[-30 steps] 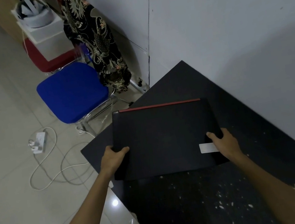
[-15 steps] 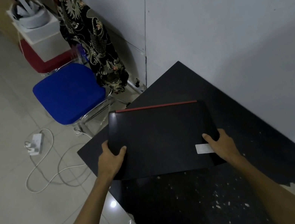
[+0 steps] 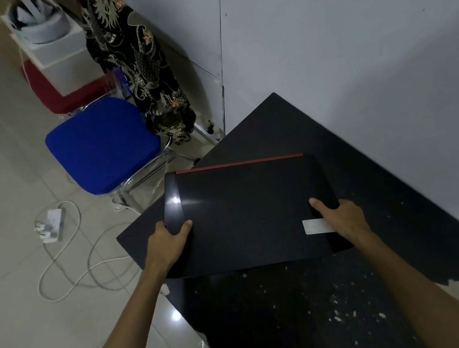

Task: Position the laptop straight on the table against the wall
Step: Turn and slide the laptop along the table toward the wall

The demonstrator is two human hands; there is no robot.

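Head view showed the closed black laptop [image 3: 247,213] at frame centre, skewed to the wall [image 3: 352,44], its upper-left corner overhanging the black table [image 3: 401,235] edge. Left hand [image 3: 167,246] and right hand [image 3: 342,220] clamped its sides, thumbs on top. Turning it carelessly could probably slide that corner further off toward the blue chair [image 3: 100,144].

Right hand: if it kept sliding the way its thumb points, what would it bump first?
Probably nothing. The right hand grips the laptop; its thumb points along the lid toward the red strip.
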